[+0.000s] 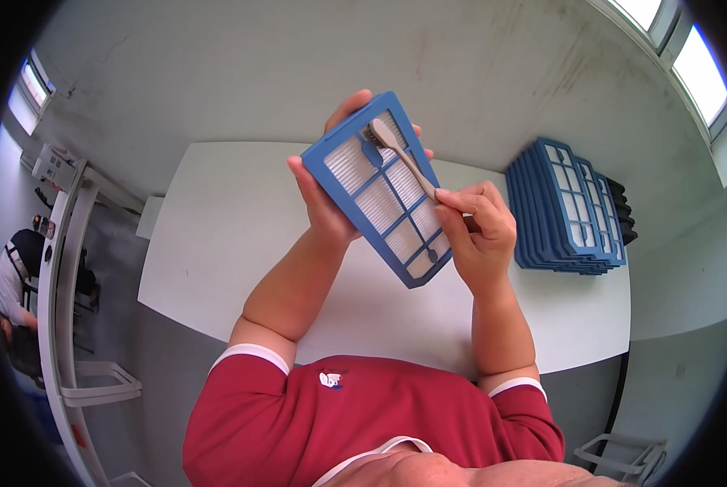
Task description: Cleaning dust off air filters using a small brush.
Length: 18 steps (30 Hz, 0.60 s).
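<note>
My left hand (327, 207) grips a blue-framed pleated filter (369, 204) from behind and along its left edge, holding it tilted above the table. White pleats show between the blue ribs of its grid. Between the thumb and fingers of my right hand (482, 231) is the handle of a small beige brush (403, 155), shaped like a toothbrush. Its dark bristles face the pleats near the filter's upper end; whether they touch I cannot tell.
Stacks of similar blue filters (558, 207) stand at the table's right rear, with black pieces (622, 210) behind them. The white table (217, 231) meets a stained wall. A pale rack frame (65, 243) rises at left, and a person (16, 280) bends beyond it.
</note>
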### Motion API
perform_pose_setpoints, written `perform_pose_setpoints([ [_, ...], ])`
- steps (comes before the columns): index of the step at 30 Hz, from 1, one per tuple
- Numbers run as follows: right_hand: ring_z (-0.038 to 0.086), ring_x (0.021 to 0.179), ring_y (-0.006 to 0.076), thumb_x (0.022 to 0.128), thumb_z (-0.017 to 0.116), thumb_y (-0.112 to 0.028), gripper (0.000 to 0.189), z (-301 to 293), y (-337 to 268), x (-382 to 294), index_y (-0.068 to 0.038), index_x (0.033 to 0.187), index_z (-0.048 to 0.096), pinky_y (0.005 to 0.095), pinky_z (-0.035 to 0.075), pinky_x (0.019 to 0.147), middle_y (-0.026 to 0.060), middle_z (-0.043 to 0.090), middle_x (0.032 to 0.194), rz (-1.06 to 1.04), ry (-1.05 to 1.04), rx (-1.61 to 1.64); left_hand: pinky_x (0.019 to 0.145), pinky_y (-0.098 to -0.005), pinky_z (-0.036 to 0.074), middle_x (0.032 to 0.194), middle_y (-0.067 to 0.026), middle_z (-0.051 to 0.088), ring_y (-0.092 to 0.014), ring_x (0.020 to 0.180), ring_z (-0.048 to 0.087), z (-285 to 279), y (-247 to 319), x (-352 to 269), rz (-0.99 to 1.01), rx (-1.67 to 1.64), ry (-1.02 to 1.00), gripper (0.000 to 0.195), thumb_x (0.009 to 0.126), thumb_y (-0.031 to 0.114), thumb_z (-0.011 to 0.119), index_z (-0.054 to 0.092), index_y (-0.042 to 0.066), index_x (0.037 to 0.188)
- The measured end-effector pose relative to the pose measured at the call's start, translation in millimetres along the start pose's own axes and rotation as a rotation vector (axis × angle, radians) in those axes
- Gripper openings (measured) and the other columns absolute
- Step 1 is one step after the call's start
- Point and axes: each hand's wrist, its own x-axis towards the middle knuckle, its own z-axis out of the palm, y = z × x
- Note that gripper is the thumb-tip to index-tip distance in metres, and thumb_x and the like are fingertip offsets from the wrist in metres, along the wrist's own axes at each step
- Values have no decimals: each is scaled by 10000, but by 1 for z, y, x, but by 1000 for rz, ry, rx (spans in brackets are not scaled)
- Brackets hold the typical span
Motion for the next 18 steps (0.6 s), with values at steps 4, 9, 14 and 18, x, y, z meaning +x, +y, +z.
perform_pose_setpoints([
  [4, 520, 586, 138, 733, 690, 39, 198, 0, 3, 1, -44, 911, 658, 248, 420, 471, 55, 536, 729, -115, 61, -255, 837, -499, 526, 1180, -213, 522, -329, 1104, 536, 3, -1, -1, -35, 27, 26, 862, 804, 758, 243, 284, 106, 1367],
  [9, 518, 593, 144, 741, 685, 32, 221, 1, 8, 1, -53, 943, 653, 255, 419, 466, 59, 524, 738, -159, 100, -363, 852, -500, 518, 1178, -208, 525, -319, 1101, 541, 7, -3, -2, -19, 33, 40, 857, 808, 755, 230, 279, 107, 1367],
  [14, 511, 605, 140, 754, 667, 31, 231, 2, 3, 2, -53, 969, 656, 251, 421, 485, 62, 522, 741, -67, 57, -304, 887, -452, 503, 1172, -172, 530, -302, 1110, 532, 0, 0, 1, -25, 28, -87, 829, 823, 739, 241, 293, 106, 1355],
  [18, 517, 643, 148, 740, 698, -27, 246, -2, 3, -1, -50, 982, 661, 248, 428, 523, 66, 544, 782, 162, 20, -51, 833, -354, 497, 1093, -129, 529, -236, 1008, 566, -1, 9, 8, -32, 367, 309, 737, 864, 679, 289, 319, 94, 1311],
])
